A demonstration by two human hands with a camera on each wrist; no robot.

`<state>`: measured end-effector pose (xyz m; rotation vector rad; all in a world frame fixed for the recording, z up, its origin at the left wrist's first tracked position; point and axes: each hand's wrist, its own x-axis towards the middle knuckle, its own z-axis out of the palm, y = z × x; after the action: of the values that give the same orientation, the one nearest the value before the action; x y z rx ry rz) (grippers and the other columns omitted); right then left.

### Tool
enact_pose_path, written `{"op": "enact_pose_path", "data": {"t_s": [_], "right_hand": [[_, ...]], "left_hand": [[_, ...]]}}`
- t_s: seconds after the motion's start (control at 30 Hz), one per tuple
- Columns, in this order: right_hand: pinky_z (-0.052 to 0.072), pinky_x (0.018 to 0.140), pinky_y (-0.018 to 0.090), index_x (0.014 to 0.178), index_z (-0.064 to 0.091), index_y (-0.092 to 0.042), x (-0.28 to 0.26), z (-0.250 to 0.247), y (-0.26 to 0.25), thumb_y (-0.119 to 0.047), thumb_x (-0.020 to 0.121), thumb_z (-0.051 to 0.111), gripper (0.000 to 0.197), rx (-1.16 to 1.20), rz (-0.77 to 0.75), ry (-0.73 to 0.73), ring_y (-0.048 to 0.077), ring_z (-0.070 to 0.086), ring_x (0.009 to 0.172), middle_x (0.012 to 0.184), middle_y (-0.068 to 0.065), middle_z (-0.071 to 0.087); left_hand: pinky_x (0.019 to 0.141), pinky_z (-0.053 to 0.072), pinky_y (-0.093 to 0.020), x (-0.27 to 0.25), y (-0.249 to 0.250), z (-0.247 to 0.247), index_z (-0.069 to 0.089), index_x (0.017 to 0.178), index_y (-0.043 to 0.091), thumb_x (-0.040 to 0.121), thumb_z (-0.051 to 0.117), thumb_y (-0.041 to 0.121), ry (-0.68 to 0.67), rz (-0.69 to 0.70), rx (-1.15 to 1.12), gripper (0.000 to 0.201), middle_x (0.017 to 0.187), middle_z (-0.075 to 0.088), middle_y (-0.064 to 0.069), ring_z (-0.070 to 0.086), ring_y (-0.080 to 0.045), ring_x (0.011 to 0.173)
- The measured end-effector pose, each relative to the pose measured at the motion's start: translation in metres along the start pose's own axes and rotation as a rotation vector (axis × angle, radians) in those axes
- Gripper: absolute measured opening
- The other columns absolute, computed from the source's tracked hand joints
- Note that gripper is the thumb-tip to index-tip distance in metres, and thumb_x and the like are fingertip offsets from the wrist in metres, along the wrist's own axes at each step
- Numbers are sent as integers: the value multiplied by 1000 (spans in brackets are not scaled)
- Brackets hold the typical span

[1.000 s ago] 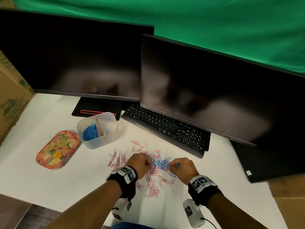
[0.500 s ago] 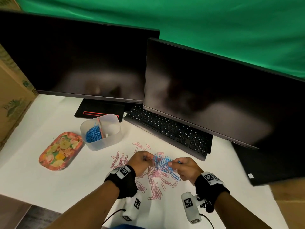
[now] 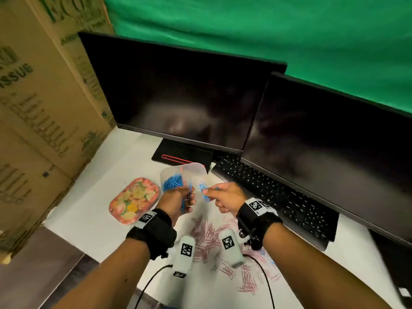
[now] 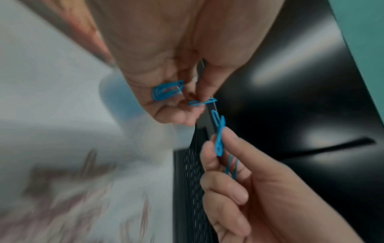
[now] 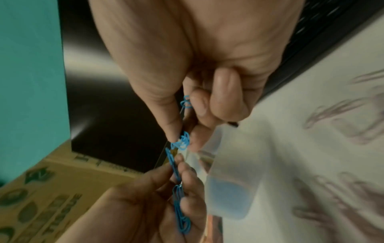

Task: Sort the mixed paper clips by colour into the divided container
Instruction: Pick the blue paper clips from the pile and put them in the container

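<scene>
While both hands hang above the desk, each pinches a small bunch of blue clips; left hand (image 3: 178,202) has thumb and fingers curled round its blue clips (image 4: 166,90), right hand (image 3: 225,198) pinches a tangled cluster (image 5: 181,142) between thumb and forefinger, remaining fingers curled in; the two bunches sit just beside each other, and I cannot tell whether they are linked.

Divided container (image 3: 198,169) sits just beyond the fingertips of both hands; its compartment on the left-hand side already holds a pile of blue clips (image 3: 172,182); the other compartment looks empty from the head view, though the hands cover part of it; so blue sorting looks well along, pink not started.

Pink clips (image 3: 207,237) lie scattered on the white desk below and behind both wrists, nearer the body; a few blue ones may be left to the right of the right wrist, too blurred to be sure.

Left: drop the held blue into the blue side, sweep for stragglers, then move the whole pink pile; my estimate is under halfway.

Flowered tray (image 3: 133,199) lies left of the left hand; keyboard (image 3: 278,197) right of the right hand.
</scene>
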<state>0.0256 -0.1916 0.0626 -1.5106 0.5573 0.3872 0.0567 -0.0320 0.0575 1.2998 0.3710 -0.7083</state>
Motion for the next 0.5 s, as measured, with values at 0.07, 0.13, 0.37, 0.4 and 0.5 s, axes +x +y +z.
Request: {"op": "enact_pose_path", "data": {"t_s": [0.07, 0.13, 0.37, 0.4, 0.5], "right_hand": [[17, 33, 11, 73, 56, -8, 20, 28, -18, -16, 88, 66, 21, -142, 5, -19, 3, 27, 27, 68, 9, 53], [23, 33, 14, 73, 58, -8, 34, 51, -29, -16, 87, 66, 18, -254, 8, -3, 6, 32, 26, 60, 7, 50], [58, 69, 31, 83, 63, -1, 63, 83, -51, -14, 90, 59, 15, -257, 58, 49, 26, 68, 73, 81, 15, 66], [57, 73, 28, 97, 63, 0, 64, 82, -54, -15, 89, 58, 18, -215, 76, 55, 25, 68, 80, 91, 14, 66], [60, 75, 33, 116, 60, 0, 71, 77, -55, -9, 83, 57, 34, -211, 65, 29, 22, 63, 74, 91, 12, 62]], "left_hand": [[47, 40, -21, 6, 17, -14, 58, 81, 9, 95, 43, 7, 102, 13, 41, 21, 57, 53, -2, 51, -13, 45], [51, 42, -24, 13, 31, -23, 58, 79, 8, 96, 42, 8, 160, -4, 49, 24, 50, 54, -1, 51, -12, 40], [68, 49, -35, 28, 55, -42, 53, 95, 7, 94, 47, 16, 241, -40, -32, 11, 84, 58, -17, 57, -29, 75], [71, 48, -36, 29, 56, -44, 53, 98, 8, 94, 48, 18, 254, -37, -33, 12, 82, 56, -15, 57, -29, 75], [77, 49, -38, 33, 59, -46, 54, 107, 8, 96, 48, 24, 274, -38, 11, 20, 83, 52, -14, 55, -27, 76]]}}
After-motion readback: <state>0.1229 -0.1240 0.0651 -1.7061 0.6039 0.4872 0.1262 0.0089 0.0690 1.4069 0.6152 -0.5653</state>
